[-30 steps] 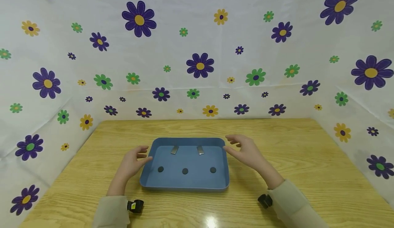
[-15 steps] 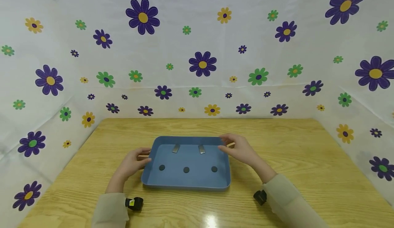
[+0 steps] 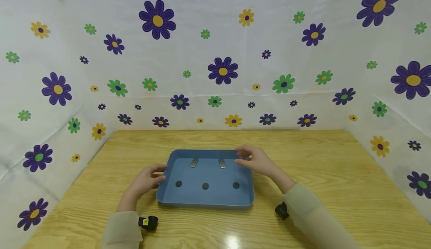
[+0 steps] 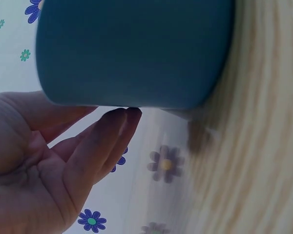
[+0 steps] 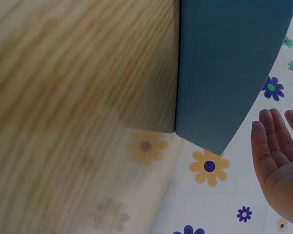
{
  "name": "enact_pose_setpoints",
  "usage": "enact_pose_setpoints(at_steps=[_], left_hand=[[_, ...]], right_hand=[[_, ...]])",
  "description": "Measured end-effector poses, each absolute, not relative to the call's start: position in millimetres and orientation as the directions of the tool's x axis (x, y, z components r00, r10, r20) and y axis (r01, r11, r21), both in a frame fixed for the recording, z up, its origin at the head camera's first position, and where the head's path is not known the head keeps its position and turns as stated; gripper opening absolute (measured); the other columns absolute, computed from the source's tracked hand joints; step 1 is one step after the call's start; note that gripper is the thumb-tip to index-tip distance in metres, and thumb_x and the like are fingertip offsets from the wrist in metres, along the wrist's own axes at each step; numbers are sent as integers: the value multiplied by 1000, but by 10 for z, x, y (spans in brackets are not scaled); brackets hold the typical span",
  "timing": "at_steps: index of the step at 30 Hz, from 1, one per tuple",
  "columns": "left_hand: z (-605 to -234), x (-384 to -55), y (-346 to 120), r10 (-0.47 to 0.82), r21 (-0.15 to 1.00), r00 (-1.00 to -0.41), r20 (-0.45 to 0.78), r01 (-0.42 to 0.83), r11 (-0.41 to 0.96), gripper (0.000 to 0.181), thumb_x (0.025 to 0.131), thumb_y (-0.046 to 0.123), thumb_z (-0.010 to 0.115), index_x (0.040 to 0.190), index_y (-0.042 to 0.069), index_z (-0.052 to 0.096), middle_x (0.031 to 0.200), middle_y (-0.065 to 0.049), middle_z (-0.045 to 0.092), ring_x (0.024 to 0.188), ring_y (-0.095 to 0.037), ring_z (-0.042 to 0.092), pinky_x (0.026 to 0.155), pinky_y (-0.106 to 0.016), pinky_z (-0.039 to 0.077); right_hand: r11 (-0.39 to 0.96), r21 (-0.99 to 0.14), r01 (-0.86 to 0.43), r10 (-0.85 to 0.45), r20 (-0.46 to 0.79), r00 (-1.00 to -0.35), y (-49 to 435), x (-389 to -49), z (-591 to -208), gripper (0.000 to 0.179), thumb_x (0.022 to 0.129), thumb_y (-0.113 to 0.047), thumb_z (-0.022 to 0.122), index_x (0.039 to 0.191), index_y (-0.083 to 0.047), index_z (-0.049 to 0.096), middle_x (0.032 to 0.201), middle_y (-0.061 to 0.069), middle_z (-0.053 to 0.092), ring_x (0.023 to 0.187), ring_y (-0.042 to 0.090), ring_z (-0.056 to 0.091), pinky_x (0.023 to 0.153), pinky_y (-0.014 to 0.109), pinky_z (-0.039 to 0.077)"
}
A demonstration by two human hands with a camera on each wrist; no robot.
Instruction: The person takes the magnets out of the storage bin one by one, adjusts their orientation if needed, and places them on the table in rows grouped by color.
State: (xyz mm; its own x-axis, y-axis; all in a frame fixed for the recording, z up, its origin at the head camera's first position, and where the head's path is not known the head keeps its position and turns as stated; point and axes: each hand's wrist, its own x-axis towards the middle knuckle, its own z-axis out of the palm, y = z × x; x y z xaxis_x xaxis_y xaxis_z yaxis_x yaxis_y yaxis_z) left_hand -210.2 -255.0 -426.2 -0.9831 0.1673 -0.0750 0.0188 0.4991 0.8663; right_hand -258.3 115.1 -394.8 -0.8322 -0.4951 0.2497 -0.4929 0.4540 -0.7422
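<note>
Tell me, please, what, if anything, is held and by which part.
Nothing appears held: the left hand is just left of the tray, the right hand above its right side.

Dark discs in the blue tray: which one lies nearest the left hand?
The left-end disc in the row of three; the middle disc and the right-end disc each lie farther across the tray from the left hand.

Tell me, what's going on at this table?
Someone's left hand is at the left side of a blue tray, touching or nearly touching it. The right hand hovers by its far right corner, holding nothing. Inside lie three dark discs and two small metallic pieces, neither hand touching them.
</note>
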Motion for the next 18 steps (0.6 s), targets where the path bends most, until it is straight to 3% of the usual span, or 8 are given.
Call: enact_pose_setpoints(at_steps=[18], left_hand=[[-4204,-2063,-2535,151,874,-983,-100,-14,486,43,87,-2,51,129,-5,41,127,-25,41,109,-40,46,74,-38,50]], right_hand=[[488,-697,-525,-574,197,-795,886,-2783,-4056,39,80,-13,65,114,5,55,99,18,60,85,24,59,70,30,50]])
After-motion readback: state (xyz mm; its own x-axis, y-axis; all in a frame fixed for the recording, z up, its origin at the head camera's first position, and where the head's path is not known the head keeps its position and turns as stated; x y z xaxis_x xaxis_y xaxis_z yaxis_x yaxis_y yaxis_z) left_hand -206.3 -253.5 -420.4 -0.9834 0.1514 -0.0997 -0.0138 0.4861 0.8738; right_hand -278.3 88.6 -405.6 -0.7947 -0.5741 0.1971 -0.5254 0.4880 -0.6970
